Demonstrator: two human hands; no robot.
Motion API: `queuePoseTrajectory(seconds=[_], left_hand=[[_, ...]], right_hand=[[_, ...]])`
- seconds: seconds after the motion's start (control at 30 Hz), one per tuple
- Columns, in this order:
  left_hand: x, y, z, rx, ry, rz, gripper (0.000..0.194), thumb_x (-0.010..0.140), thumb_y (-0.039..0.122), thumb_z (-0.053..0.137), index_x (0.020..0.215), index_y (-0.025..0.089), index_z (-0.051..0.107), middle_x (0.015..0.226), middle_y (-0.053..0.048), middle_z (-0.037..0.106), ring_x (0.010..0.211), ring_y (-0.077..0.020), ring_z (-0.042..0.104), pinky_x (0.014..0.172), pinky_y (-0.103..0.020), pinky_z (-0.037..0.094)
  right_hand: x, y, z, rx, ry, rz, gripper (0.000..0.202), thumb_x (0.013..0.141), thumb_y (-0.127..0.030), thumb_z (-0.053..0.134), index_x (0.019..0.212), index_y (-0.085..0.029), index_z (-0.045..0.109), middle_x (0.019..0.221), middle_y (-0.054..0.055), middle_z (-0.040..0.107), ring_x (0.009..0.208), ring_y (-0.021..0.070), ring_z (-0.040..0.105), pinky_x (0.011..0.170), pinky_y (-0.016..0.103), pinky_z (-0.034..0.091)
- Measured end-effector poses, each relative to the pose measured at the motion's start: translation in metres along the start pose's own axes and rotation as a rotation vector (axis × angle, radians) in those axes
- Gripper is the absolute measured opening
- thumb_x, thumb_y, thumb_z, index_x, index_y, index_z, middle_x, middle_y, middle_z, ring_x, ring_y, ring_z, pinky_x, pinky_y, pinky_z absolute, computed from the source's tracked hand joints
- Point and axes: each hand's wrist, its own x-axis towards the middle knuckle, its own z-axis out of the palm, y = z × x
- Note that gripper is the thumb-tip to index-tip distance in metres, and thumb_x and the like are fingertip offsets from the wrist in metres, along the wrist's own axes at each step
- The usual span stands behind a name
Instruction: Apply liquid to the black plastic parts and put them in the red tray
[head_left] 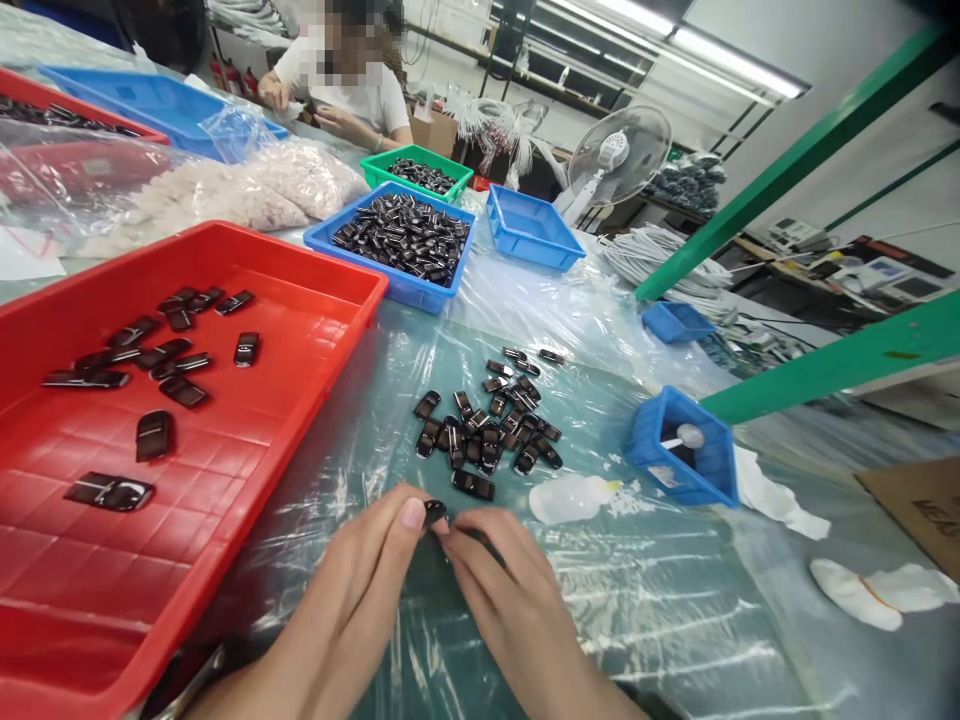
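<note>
In the middle foreground, my left hand [375,560] pinches a small glossy black plastic part [434,512] between thumb and fingers. My right hand [502,570] meets it from the other side, its thumb and fingertips drawn together at the part's near end. Whatever those right fingertips hold is too small to make out. Just beyond both hands lies a loose pile of similar black parts [491,435] on the plastic-covered table [637,600]. A clear squeeze bottle [574,498] with a yellowish tip lies on its side to the right of the pile.
A red tray [300,440] on the left holds several black parts. Behind are a filled blue tray [457,290], a green tray [375,170] and another blue tray [532,235]. Right stands a small blue bin [697,470] near green posts [847,350]. A co-worker [382,100] sits opposite.
</note>
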Motion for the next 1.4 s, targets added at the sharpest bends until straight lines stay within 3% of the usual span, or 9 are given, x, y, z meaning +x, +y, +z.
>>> queuePoseTrajectory(seconds=[0.17, 0.3, 0.53, 0.6, 0.7, 0.8, 1.07, 1.23, 1.4], left_hand=[[-0.002, 0.003, -0.002, -0.071, -0.072, 0.048, 0.036, 0.102, 0.039, 0.033, 0.08, 0.022, 0.056, 0.068, 0.001, 0.051, 0.065, -0.0158, 0.053, 0.061, -0.023, 0.047], [-0.001, 0.001, -0.005, -0.123, -0.145, 0.056, 0.038, 0.103, 0.037, 0.029, 0.083, 0.022, 0.057, 0.074, 0.0, 0.057, 0.071, -0.0152, 0.056, 0.067, -0.023, 0.048], [-0.009, -0.004, -0.001, -0.168, -0.178, 0.134, 0.029, 0.102, 0.032, 0.038, 0.089, 0.026, 0.063, 0.078, 0.004, 0.064, 0.076, -0.0121, 0.064, 0.075, -0.019, 0.051], [-0.011, -0.004, 0.0, -0.152, -0.154, 0.156, 0.024, 0.101, 0.031, 0.041, 0.094, 0.029, 0.064, 0.083, 0.005, 0.067, 0.084, -0.0116, 0.066, 0.082, -0.018, 0.051], [-0.013, -0.001, -0.002, -0.115, -0.212, 0.178, 0.029, 0.102, 0.03, 0.039, 0.088, 0.03, 0.064, 0.082, 0.005, 0.067, 0.085, -0.011, 0.066, 0.082, -0.017, 0.051], [-0.012, 0.004, -0.003, -0.114, -0.269, 0.179, 0.032, 0.102, 0.03, 0.036, 0.081, 0.027, 0.06, 0.076, 0.004, 0.063, 0.078, -0.0119, 0.065, 0.075, -0.017, 0.052], [-0.004, 0.001, -0.004, -0.216, -0.352, 0.264, 0.031, 0.101, 0.02, 0.033, 0.086, 0.025, 0.06, 0.076, 0.003, 0.062, 0.074, -0.0123, 0.062, 0.073, -0.018, 0.049], [-0.003, -0.001, -0.003, -0.206, -0.396, 0.193, 0.034, 0.101, 0.019, 0.03, 0.084, 0.022, 0.059, 0.073, 0.002, 0.06, 0.071, -0.0131, 0.061, 0.069, -0.019, 0.046], [-0.005, -0.003, -0.003, -0.185, -0.348, 0.245, 0.031, 0.101, 0.018, 0.033, 0.082, 0.022, 0.058, 0.073, 0.003, 0.058, 0.07, -0.0125, 0.06, 0.067, -0.018, 0.045]], right_hand=[[0.017, 0.005, 0.011, 0.054, -0.02, 0.118, 0.026, 0.094, -0.009, 0.041, 0.086, -0.017, 0.064, 0.086, 0.011, 0.064, 0.079, 0.0261, 0.059, 0.067, 0.041, 0.052], [0.022, 0.005, 0.0, 0.232, -0.022, 0.251, 0.018, 0.096, -0.016, 0.042, 0.086, -0.022, 0.056, 0.084, 0.006, 0.058, 0.077, 0.0216, 0.056, 0.069, 0.036, 0.049], [0.022, -0.012, -0.038, 0.703, -0.142, 0.462, 0.019, 0.098, -0.038, 0.043, 0.089, -0.024, 0.052, 0.081, 0.0, 0.055, 0.072, 0.0148, 0.059, 0.066, 0.028, 0.052], [0.02, -0.014, -0.04, 0.939, -0.178, 0.545, 0.019, 0.095, -0.041, 0.052, 0.087, -0.024, 0.056, 0.079, -0.001, 0.057, 0.072, 0.0136, 0.058, 0.068, 0.026, 0.049], [0.018, -0.015, -0.038, 1.278, -0.206, 0.693, 0.015, 0.088, -0.037, 0.065, 0.085, -0.022, 0.062, 0.076, -0.003, 0.056, 0.072, 0.0109, 0.054, 0.071, 0.023, 0.044], [0.019, -0.015, -0.034, 1.428, -0.211, 0.817, 0.017, 0.083, -0.036, 0.071, 0.081, -0.02, 0.064, 0.074, -0.004, 0.054, 0.069, 0.0101, 0.052, 0.07, 0.022, 0.042], [0.02, -0.018, -0.034, 1.493, -0.211, 0.881, 0.019, 0.079, -0.038, 0.075, 0.077, -0.021, 0.066, 0.071, -0.002, 0.053, 0.068, 0.0126, 0.051, 0.066, 0.024, 0.043], [0.017, -0.017, -0.033, 1.553, -0.217, 0.918, 0.019, 0.079, -0.034, 0.076, 0.077, -0.018, 0.067, 0.07, -0.003, 0.054, 0.068, 0.0096, 0.05, 0.066, 0.02, 0.042], [0.017, -0.017, -0.031, 1.562, -0.197, 0.894, 0.02, 0.079, -0.034, 0.077, 0.075, -0.017, 0.067, 0.069, -0.002, 0.055, 0.067, 0.009, 0.051, 0.065, 0.02, 0.041]])
